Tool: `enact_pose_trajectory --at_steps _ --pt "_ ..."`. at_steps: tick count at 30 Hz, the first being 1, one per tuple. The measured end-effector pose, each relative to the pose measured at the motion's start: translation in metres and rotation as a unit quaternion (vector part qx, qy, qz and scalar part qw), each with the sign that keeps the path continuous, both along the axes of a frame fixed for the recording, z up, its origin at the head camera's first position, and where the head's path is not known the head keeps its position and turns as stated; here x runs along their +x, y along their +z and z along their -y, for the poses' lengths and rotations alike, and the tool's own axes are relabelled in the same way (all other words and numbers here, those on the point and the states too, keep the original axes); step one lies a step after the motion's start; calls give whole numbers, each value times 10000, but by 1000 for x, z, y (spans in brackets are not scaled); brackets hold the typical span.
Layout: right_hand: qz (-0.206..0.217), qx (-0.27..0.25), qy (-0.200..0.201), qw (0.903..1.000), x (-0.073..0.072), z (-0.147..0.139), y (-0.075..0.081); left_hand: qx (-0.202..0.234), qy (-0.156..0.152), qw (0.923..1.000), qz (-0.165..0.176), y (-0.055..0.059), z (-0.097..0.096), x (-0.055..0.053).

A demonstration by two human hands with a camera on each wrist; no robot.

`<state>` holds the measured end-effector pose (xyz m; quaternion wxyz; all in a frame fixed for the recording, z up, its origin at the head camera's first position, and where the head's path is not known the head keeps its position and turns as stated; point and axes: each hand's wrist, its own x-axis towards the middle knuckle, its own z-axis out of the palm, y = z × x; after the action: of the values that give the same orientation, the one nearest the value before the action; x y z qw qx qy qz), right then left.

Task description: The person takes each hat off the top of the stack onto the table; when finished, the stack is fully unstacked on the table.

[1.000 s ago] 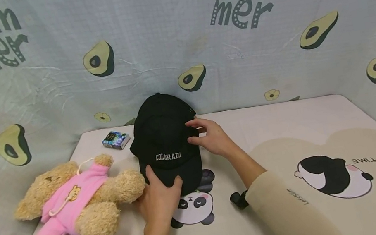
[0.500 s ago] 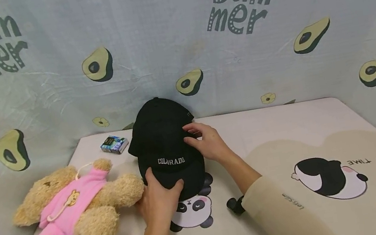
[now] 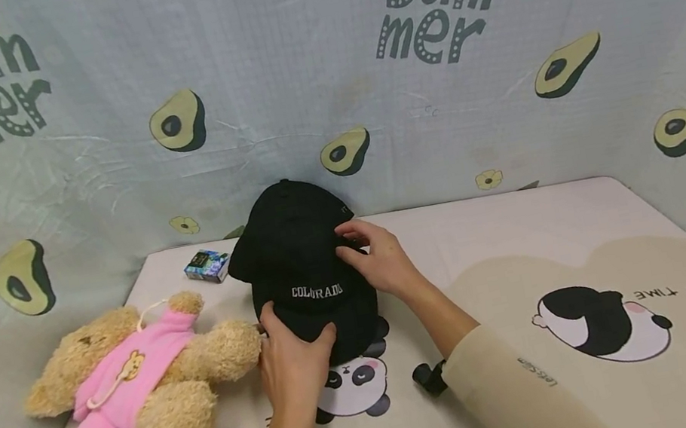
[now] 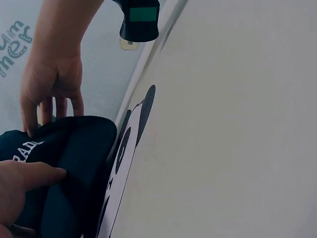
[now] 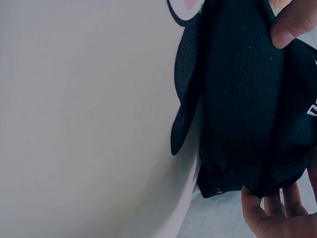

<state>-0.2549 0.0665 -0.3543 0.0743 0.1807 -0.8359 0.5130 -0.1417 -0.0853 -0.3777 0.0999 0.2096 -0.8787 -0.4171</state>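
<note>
Our left hand (image 3: pixel 294 364) pinches the brim (image 3: pixel 349 327) // right hand (image 3: pixel 384 259) grips the right edge // black cap (image 3: pixel 293 242) sits between 'em, long way running brim-first toward us

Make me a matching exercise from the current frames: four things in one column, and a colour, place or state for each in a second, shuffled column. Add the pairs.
Things:
1. cap
2. teddy bear
3. small box
4. right hand

Descriptions:
A. patterned, with blue on it
B. at the cap's edge, on the side away from the teddy bear
C. black, with white COLORADO lettering
D. lying down, dressed in pink

Pairs: 1-C, 2-D, 3-A, 4-B
</note>
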Motion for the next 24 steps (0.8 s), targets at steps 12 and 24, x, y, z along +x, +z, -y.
enact_pose_trajectory --at_steps 12,24 --pt "26 -107 -202 9997 1 -17 11 -123 -139 9998 -35 11 -13 0" --pt "-219 -254 -439 9985 1 -34 25 -51 -448 9988 -176 23 -24 -5"
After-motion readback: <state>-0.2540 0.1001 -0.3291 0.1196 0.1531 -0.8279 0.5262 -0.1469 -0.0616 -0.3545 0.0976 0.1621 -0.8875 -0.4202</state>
